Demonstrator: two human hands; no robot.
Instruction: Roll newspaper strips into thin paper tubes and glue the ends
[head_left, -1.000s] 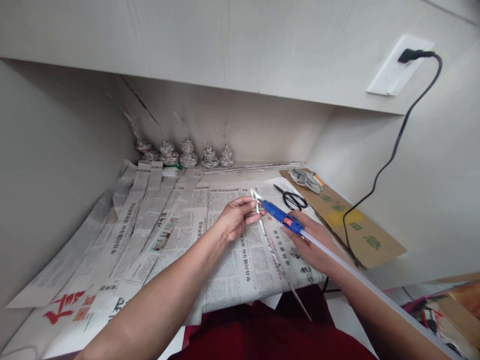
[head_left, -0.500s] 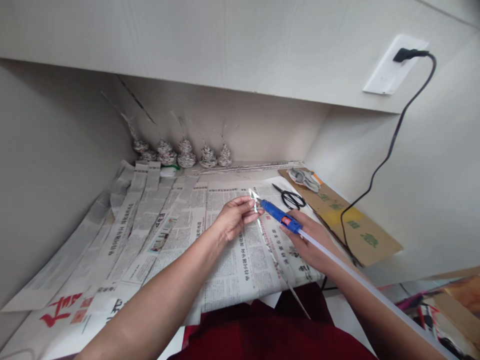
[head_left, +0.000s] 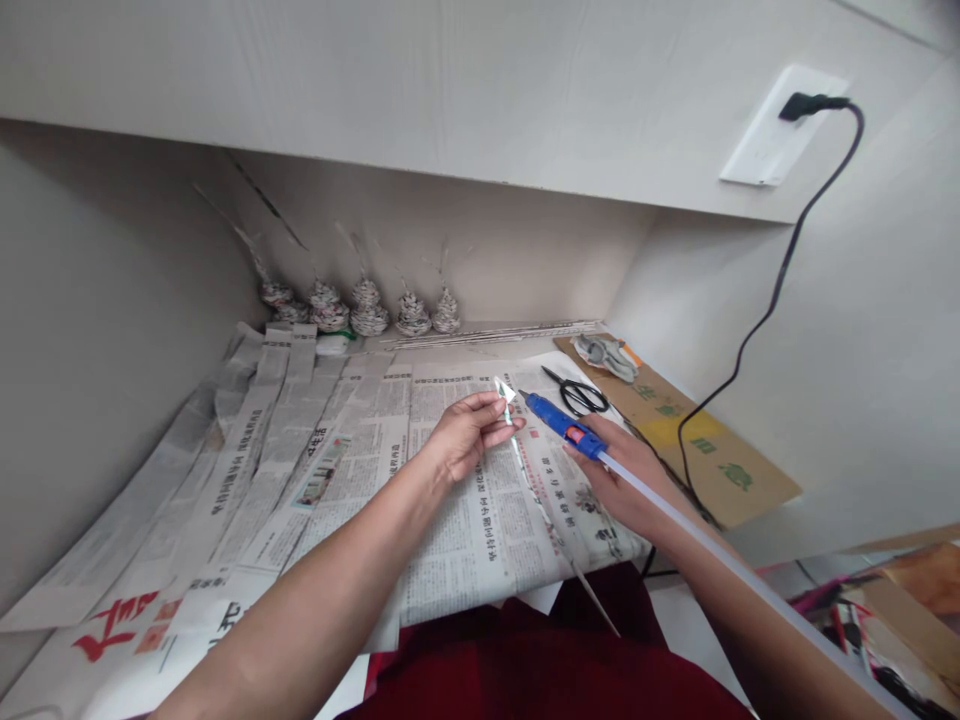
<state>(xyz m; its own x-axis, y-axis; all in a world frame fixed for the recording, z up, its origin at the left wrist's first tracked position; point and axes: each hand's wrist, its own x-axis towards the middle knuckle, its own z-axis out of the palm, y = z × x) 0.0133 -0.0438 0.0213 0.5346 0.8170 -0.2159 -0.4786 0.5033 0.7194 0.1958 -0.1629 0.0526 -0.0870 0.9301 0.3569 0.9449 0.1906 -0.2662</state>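
Note:
My left hand [head_left: 478,432] pinches a thin rolled newspaper stick [head_left: 538,500] near its upper end, where a small white paper flap stands out. The stick slants down toward my lap. My right hand [head_left: 619,470] is wrapped around a blue hot glue gun [head_left: 559,422], with a long pale glue stick [head_left: 675,518] running out of its back. The gun's nozzle points at the paper flap, a small gap apart from it. Just beyond the gun lie black-handled scissors [head_left: 577,392], on the newspaper sheets [head_left: 450,530].
Several gourd-shaped woven paper pieces [head_left: 370,308] line the back wall beside thin paper rolls [head_left: 487,336]. Newspaper strips [head_left: 247,440] cover the left. A crumpled grey cloth or glove [head_left: 606,356] lies on cardboard [head_left: 720,465] at right. A black cord [head_left: 780,270] hangs from the wall socket [head_left: 784,125].
The glue gun has drawn back slightly to the right, its nozzle now off the paper flap. My left hand keeps its pinch on the newspaper stick.

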